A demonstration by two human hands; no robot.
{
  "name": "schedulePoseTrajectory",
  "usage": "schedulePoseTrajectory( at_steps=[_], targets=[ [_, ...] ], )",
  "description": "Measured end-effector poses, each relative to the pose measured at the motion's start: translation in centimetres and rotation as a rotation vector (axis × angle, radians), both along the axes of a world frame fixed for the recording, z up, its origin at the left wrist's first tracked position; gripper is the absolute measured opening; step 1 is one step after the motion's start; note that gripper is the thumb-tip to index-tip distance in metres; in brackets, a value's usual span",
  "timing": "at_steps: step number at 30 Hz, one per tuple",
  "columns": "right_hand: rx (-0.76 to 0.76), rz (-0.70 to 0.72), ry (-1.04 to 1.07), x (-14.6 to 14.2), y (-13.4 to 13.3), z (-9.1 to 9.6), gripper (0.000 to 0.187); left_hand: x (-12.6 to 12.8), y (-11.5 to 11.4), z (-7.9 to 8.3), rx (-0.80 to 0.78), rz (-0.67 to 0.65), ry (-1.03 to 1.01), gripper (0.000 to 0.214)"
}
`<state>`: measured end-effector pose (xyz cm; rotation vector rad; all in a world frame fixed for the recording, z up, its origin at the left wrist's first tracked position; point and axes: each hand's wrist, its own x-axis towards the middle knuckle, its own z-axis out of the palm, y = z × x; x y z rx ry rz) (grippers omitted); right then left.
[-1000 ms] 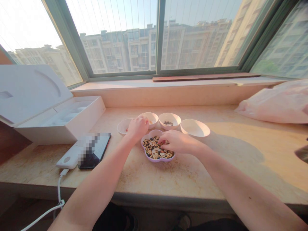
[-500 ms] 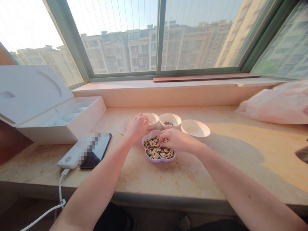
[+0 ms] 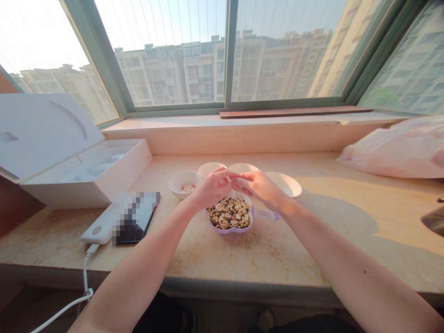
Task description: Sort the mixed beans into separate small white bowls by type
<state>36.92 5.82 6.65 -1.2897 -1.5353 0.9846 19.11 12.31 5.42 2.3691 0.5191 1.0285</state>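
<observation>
A lilac scalloped bowl (image 3: pixel 230 231) holds a mix of beans and nuts (image 3: pixel 229 213): dark, tan and pale pieces. Over its far rim my left hand (image 3: pixel 214 187) and my right hand (image 3: pixel 260 186) meet, fingertips touching or nearly so. Both hands are closed in a pinch; what lies between the fingers is too small to name. To the left stands a small white bowl (image 3: pixel 175 185) with a few pale pieces inside. Two more white bowls, a rear left one (image 3: pixel 211 165) and a rear right one (image 3: pixel 243 166), are partly hidden by my hands. Another white bowl (image 3: pixel 289 183) sits on the right.
A labelled lilac strip (image 3: pixel 267 214) lies right of the lilac bowl. On the left are an open white box (image 3: pixel 93 175), a white power bank (image 3: pixel 99 229) with a cable, and a phone (image 3: pixel 138 226). A plastic bag (image 3: pixel 395 148) rests at the right, below the window.
My left hand has come right from the rear left bowl, uncovering the left bowl's contents. My right hand has lifted out of the bean mix and met the left.
</observation>
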Motion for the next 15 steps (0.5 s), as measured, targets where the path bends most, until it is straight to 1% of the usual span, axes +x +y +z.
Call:
schedulePoseTrajectory(
  at_steps=[3, 5, 7, 9, 10, 12, 13, 15],
  targets=[
    [-0.065, -0.001, 0.093, -0.05, 0.04, 0.04, 0.045, 0.23, 0.11, -0.17, 0.021, 0.037, -0.045, 0.018],
    [-0.082, 0.010, 0.130, -0.10, 0.07, 0.01, 0.045, 0.30, 0.25, -0.22, 0.052, 0.058, -0.070, 0.013],
    [-0.080, 0.021, 0.129, -0.12, 0.09, -0.03, 0.048, 0.27, 0.31, -0.16, 0.090, 0.080, -0.075, 0.009],
    [-0.065, 0.029, 0.078, -0.08, 0.02, -0.01, 0.053, 0.13, 0.31, 0.00, 0.123, 0.120, -0.041, 0.010],
    [-0.047, 0.027, 0.018, -0.06, -0.05, 0.03, 0.055, 0.03, 0.32, 0.10, 0.133, 0.146, -0.010, 0.013],
    [0.006, 0.030, -0.180, -0.03, -0.26, 0.13, 0.052, -0.22, 0.44, 0.28, 0.141, 0.213, 0.071, 0.016],
    [0.027, 0.043, -0.302, -0.05, -0.38, 0.16, 0.046, -0.36, 0.58, 0.34, 0.142, 0.255, 0.115, 0.017],
    [0.054, 0.117, -0.537, -0.18, -0.58, 0.10, 0.032, -0.63, 0.99, 0.37, 0.140, 0.350, 0.211, 0.019]
  ],
)
